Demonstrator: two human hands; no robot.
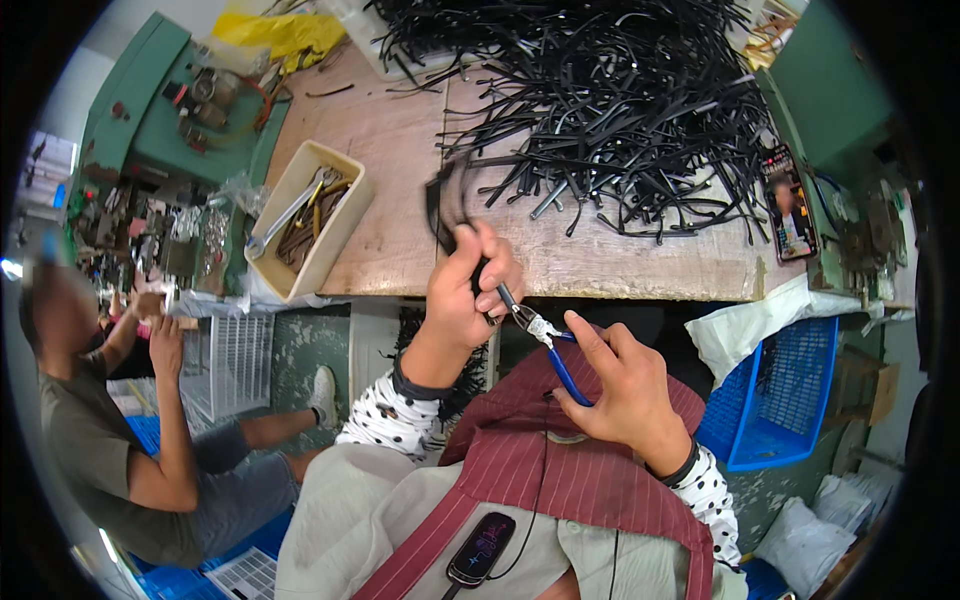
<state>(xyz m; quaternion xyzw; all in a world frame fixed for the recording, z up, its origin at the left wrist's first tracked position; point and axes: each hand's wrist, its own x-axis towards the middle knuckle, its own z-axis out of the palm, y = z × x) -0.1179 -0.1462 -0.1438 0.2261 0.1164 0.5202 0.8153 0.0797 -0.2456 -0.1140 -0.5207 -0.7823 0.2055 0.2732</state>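
Observation:
My left hand (466, 290) grips a black eyeglass frame part (442, 205) that curves up over the wooden bench edge. My right hand (622, 385) holds blue-handled pliers (548, 345), whose jaws bite a thin black arm sticking out of my left fist. Both hands work just below the bench edge, above my lap and a striped maroon apron (560, 470). A big heap of black frame parts (610, 100) covers the far side of the bench.
A cream tray (345, 225) with a wrench and tools sits on the wooden bench (390, 140) at left. A phone (790, 205) leans at the right. A blue basket (800, 400) stands lower right. A seated person (110, 440) is at left. Green machines flank the bench.

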